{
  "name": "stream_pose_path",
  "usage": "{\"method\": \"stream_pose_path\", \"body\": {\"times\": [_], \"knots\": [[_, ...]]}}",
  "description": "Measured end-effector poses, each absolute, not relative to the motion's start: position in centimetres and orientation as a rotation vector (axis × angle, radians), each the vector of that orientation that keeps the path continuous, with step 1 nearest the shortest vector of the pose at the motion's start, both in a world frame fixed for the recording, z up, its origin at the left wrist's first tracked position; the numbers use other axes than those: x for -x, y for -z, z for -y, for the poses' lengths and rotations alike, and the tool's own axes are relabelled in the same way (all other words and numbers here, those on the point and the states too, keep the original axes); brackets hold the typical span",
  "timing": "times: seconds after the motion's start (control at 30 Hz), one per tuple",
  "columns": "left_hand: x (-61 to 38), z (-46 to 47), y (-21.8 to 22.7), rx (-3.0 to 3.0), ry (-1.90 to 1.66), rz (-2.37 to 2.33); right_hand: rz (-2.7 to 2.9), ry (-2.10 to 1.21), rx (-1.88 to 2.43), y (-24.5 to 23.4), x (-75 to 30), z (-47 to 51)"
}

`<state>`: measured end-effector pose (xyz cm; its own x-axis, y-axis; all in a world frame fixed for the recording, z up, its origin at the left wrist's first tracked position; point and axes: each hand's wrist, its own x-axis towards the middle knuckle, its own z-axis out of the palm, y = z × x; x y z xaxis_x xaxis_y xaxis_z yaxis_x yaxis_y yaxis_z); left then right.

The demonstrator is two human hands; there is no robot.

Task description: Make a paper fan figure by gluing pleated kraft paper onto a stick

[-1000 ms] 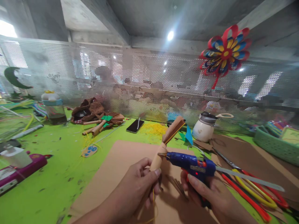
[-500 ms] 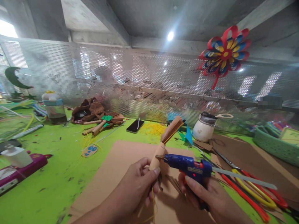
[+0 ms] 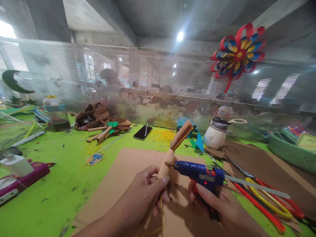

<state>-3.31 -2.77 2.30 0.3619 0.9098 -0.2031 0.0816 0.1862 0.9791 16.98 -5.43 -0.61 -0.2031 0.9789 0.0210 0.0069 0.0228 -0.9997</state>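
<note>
My left hand (image 3: 145, 191) is closed around a rolled brown paper tube (image 3: 166, 167), which tilts up and to the right. Fanned brown paper (image 3: 182, 135) with a thin yellow edge spreads from its upper end. Yellow strands (image 3: 161, 210) hang below my fingers. In my right hand (image 3: 217, 204) is a blue hot glue gun (image 3: 197, 171), its red light lit and a clear glue stick (image 3: 259, 187) poking out of its back. The gun's nozzle meets the side of the tube in view; whether it touches I cannot tell. Brown cardboard (image 3: 128, 164) lies underneath.
Scissors (image 3: 269, 194) with red and yellow handles lie at right. Behind are a phone (image 3: 142, 132), yellow shreds (image 3: 163, 135), a white jar (image 3: 215, 133) and a brown paper bundle (image 3: 108, 130). A purple power strip (image 3: 37, 172) sits at left, a green basket (image 3: 291, 153) at far right.
Very little differs. The glue gun has shifted slightly up along the tube, and the view has moved a little. Both hands keep their holds.
</note>
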Motion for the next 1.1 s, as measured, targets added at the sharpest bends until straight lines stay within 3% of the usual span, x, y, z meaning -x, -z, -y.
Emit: {"method": "stream_pose_path", "body": {"times": [1.1], "knots": [[3.12,2.48,-2.67,-1.238,-0.771,-1.120,1.506,-1.329,1.068,0.49,-17.48,5.44]]}}
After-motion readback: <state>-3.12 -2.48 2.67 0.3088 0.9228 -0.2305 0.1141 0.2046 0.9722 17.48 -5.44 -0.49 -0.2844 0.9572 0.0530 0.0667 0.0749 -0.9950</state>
